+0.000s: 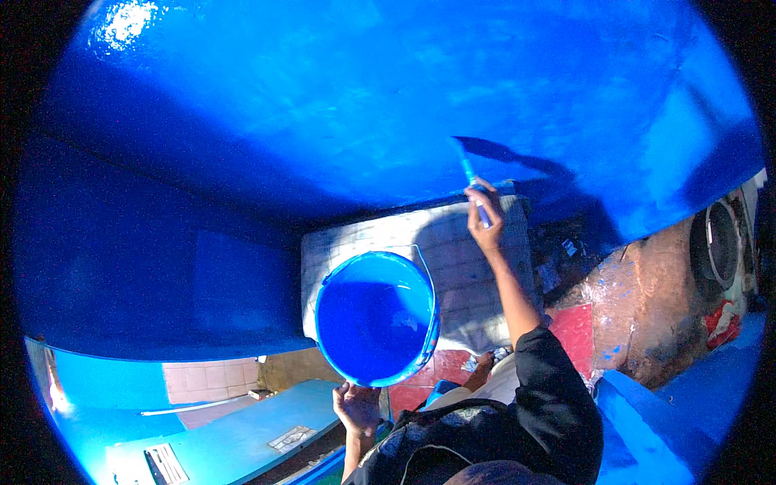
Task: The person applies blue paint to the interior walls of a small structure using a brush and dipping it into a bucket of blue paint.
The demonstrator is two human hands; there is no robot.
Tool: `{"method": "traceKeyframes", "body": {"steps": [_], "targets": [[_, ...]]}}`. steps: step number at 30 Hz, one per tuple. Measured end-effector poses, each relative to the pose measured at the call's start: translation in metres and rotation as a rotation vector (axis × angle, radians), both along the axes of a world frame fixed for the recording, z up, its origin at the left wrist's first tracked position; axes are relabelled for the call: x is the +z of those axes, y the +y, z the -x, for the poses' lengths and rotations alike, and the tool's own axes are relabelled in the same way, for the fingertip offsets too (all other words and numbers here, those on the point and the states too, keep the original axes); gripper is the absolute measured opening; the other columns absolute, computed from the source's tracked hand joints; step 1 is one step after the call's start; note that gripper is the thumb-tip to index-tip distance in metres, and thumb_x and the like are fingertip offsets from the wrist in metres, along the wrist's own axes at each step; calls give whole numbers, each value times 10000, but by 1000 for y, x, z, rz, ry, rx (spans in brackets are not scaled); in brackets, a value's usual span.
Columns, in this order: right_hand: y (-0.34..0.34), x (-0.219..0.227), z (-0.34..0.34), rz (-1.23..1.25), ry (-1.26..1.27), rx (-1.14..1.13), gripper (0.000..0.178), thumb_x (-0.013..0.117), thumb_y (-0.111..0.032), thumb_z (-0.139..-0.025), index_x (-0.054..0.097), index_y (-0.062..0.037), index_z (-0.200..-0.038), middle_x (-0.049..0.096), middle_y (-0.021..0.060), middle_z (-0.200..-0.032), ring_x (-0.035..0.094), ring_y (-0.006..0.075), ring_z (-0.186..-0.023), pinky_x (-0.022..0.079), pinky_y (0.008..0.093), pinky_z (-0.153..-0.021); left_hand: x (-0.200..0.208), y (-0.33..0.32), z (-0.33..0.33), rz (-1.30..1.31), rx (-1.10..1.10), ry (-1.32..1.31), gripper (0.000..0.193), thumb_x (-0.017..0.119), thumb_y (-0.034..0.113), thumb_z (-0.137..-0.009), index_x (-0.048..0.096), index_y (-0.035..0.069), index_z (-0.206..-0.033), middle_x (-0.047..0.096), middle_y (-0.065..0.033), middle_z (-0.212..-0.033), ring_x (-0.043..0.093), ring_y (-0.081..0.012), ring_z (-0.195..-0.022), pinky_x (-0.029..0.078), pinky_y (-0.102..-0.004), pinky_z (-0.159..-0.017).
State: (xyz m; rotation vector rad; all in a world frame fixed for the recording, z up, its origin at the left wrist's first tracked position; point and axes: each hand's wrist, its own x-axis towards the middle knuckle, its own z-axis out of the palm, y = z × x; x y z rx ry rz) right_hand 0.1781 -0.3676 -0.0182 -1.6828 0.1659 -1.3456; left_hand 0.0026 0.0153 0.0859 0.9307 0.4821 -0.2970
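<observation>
My right hand (486, 217) is closed round the handle of a paintbrush (467, 167). The brush tip meets the bright blue wall (347, 105), and its shadow falls to the right. Below and to the left, a round bucket (376, 315) holds deep blue paint, with smears of blue along its rim. Its thin wire handle (430, 279) stands up on the right side. My left hand (357, 409) grips the near side of the bucket; some of its fingers are hidden beneath it.
A pale tiled block (485, 267) lies behind the bucket, against the wall. Red floor tiles (574, 331) are below. At right are a dark tyre (715, 242) and a red cloth (722, 325) on brown ground. A blue side wall (162, 267) stands at left.
</observation>
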Motion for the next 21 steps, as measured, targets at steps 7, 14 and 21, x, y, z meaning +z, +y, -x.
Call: {"method": "traceKeyframes", "body": {"steps": [7, 14, 21], "targets": [[-45, -3, 41, -146, 108, -434, 156, 553, 11, -853, 661, -14, -961, 654, 144, -1022, 601, 310, -996, 460, 385, -878, -15, 17, 11, 33, -60, -5, 569, 446, 493, -837, 559, 57, -1185, 571, -110, -1228, 499, -305, -1132, 324, -451, -1016], [35, -36, 21, -386, 385, 470, 168, 564, -2, -818, 657, -48, -950, 656, 122, -983, 614, 214, -952, 468, 322, -827, -18, 17, 11, 66, -4, -14, 572, 460, 521, -839, 572, 61, -1161, 585, -118, -1197, 505, -320, -1121, 338, -479, -1002], [26, -52, -37, 165, 130, 259, 206, 573, 0, -815, 646, -50, -1001, 570, 181, -1176, 595, 289, -1036, 469, 360, -878, -16, 20, 11, 5, -21, -27, 560, 459, 538, -845, 578, 72, -1131, 593, -110, -1164, 507, -309, -1105, 333, -463, -1002]]}}
